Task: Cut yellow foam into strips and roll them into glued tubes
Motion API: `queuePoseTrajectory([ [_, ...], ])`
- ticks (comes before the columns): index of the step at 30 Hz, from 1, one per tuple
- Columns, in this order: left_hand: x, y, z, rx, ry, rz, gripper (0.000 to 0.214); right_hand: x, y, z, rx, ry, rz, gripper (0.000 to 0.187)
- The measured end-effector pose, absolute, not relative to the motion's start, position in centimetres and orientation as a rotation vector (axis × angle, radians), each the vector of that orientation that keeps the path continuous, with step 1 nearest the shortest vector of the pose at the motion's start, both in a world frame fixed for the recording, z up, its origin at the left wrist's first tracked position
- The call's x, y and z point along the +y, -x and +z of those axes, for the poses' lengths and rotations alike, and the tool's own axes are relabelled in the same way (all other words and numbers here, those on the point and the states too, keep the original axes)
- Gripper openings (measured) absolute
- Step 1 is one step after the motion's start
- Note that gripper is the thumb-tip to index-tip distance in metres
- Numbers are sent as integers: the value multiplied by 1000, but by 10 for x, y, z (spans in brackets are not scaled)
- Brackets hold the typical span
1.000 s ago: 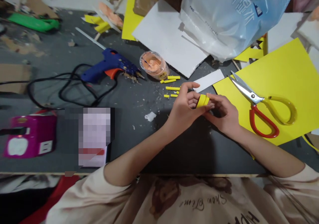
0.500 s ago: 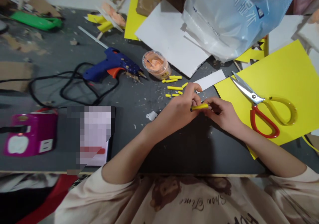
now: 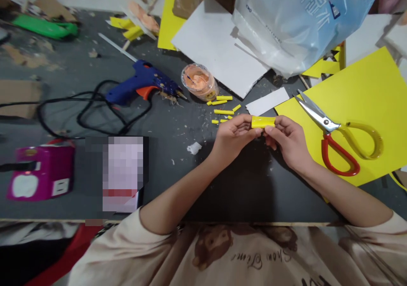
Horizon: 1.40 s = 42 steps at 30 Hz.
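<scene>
Between my two hands is a short strip of yellow paper (image 3: 263, 121), turned so its broad face shows. My left hand (image 3: 233, 135) pinches its left end with thumb and fingers. At the other end, my right hand (image 3: 288, 139) grips it, the thumb pressed on its lower edge. Just beyond my left hand lie several small yellow paper rolls (image 3: 224, 112) on the dark table. A white strip of card (image 3: 267, 101) rests behind my hands. Scissors (image 3: 330, 125) with one red and one yellow handle lie open on a yellow sheet (image 3: 365, 99) to the right.
A blue glue gun (image 3: 143, 80) with its black cord and an open tub of peach-coloured paste (image 3: 199, 82) stand left of centre. Further left are a phone (image 3: 124, 167) and a magenta box (image 3: 43, 171). At the back sit a plastic bag (image 3: 286, 27) and white board (image 3: 219, 48).
The yellow paper piece has turned from a narrow edge-on view to its broad face. My left hand has shifted so both hands now hold it by opposite ends.
</scene>
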<state>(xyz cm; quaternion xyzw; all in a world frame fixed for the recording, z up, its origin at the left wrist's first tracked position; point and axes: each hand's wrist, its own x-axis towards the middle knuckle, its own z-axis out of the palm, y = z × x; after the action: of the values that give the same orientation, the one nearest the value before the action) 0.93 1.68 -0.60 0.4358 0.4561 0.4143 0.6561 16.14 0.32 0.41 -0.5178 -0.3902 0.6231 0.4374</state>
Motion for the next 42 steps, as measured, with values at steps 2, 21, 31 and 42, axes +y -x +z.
queuePoseTrajectory([
  [2,16,-8,-7,1038,-1043,973,22,5,-162,6,-1031,1297,1547,35],
  [21,13,-5,-13,1037,-1252,1067,26,2,-167,2,-1251,1272,1468,32],
  [31,15,-4,-11,973,-1265,1131,26,5,-165,1,-1212,1202,1490,32],
  [42,16,-2,-14,944,-1264,1048,23,4,-165,1,-1166,1224,1494,35],
])
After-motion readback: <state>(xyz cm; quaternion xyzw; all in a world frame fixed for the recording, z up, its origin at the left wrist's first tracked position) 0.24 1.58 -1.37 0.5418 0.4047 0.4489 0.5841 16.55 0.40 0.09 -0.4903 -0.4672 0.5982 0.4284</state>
